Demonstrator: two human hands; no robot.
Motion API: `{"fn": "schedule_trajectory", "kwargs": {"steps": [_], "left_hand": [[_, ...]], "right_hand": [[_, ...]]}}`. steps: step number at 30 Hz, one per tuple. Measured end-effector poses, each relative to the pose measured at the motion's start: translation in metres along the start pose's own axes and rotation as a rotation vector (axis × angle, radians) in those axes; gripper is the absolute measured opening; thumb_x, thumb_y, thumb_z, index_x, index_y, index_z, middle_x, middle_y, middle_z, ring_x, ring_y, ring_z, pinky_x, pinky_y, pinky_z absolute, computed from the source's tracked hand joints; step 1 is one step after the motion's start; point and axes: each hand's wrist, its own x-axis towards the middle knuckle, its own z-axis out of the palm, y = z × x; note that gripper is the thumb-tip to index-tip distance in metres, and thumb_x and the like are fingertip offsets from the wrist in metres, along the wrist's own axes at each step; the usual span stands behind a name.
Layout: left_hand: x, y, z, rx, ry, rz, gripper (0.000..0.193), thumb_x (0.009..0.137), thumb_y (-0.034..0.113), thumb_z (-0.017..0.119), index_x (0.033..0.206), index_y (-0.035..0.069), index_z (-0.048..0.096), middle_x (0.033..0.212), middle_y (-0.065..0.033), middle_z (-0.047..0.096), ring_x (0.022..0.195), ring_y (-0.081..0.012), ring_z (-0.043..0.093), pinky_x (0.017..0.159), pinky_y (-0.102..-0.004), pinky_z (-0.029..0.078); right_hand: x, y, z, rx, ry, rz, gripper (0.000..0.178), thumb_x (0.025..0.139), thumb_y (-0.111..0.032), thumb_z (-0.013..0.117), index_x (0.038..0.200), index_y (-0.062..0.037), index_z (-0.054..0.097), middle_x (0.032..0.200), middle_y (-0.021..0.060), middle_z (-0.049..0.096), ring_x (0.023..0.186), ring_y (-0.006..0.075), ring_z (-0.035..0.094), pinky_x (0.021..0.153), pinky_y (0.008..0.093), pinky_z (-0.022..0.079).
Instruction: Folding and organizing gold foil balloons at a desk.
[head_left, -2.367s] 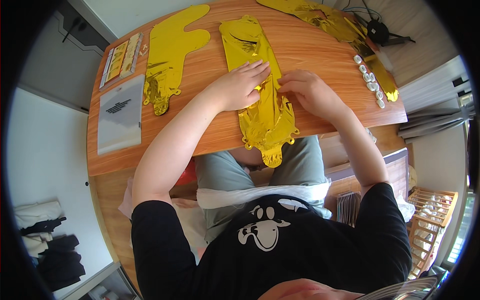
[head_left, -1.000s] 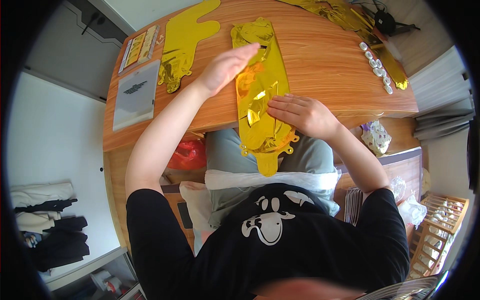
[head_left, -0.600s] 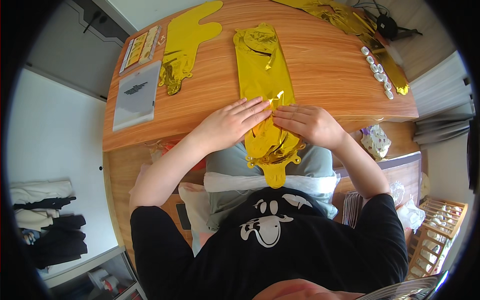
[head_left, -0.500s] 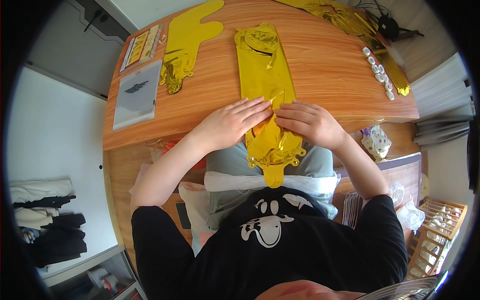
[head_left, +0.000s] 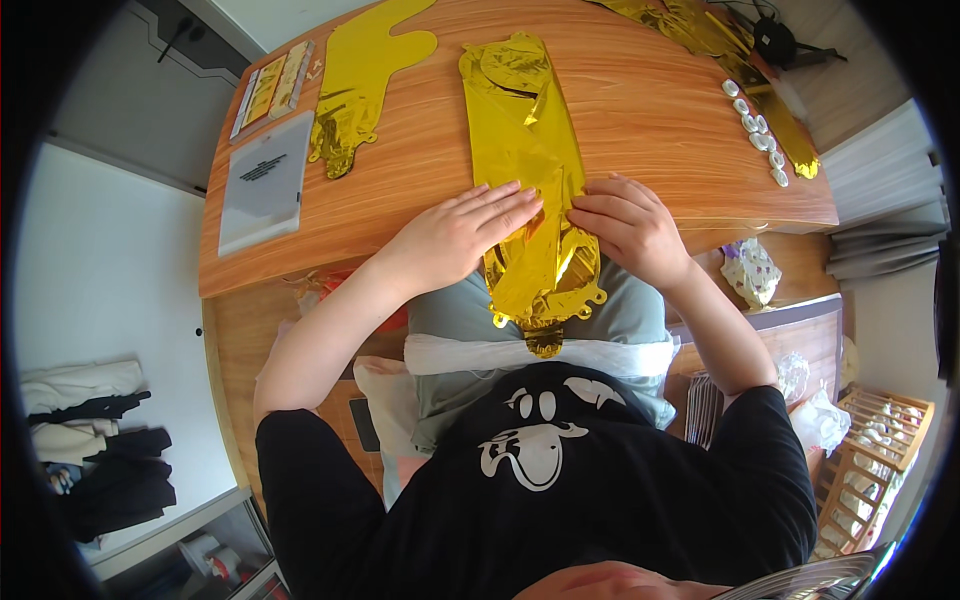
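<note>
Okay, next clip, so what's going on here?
A person has both hands on a partly crinkled gold foil piece lying on the wooden table, its near end reaching past the edge over the lap. The left hand lies across it; the right hand is at its right edge, grip unclear. Another gold foil shape lies to the left.

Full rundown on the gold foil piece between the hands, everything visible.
The gold foil piece is long, shiny and largely flat, with a crumpled far end and creases nearer the person. Small holed tabs flank a narrow tail at its near end. It lies lengthwise on the wooden table, overhanging the near edge. The left hand rests on it; the right hand is at its right edge, grip unclear.
</note>
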Motion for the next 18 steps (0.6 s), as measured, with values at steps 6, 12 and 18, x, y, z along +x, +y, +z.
{"fn": "schedule_trajectory", "kwargs": {"steps": [6, 12, 18], "left_hand": [[0.0, -0.001, 0.002, -0.01, 0.003, 0.007, 0.057, 0.096, 0.007, 0.05, 0.153, 0.007, 0.046, 0.158, -0.011, 0.048, 0.148, -0.0269, 0.044, 0.122, -0.0435, 0.037], [-0.001, -0.001, 0.004, 0.07, -0.003, 0.015, 0.053, 0.1, 0.012, 0.047, 0.153, 0.008, 0.047, 0.157, -0.0103, 0.05, 0.147, -0.0259, 0.045, 0.122, -0.0434, 0.038], [-0.002, 0.001, 0.004, 0.118, -0.004, 0.009, 0.05, 0.104, 0.018, 0.043, 0.153, 0.008, 0.048, 0.157, -0.0097, 0.05, 0.147, -0.0253, 0.045, 0.12, -0.0429, 0.039]], "right_hand": [[-0.001, 0.001, 0.001, 0.003, -0.007, -0.006, 0.035, 0.075, -0.005, 0.074, 0.11, -0.0096, 0.076, 0.116, 0.0054, 0.072, 0.117, 0.0279, 0.066, 0.105, 0.0474, 0.051], [-0.001, 0.0, 0.0, -0.025, -0.004, -0.005, 0.037, 0.076, -0.009, 0.077, 0.113, -0.0095, 0.075, 0.12, 0.0067, 0.071, 0.115, 0.0278, 0.066, 0.103, 0.0449, 0.052], [0.005, -0.007, 0.01, -0.079, 0.023, -0.127, 0.04, 0.079, -0.011, 0.074, 0.118, -0.0093, 0.074, 0.127, 0.0068, 0.07, 0.12, 0.0272, 0.067, 0.101, 0.041, 0.055]]}}
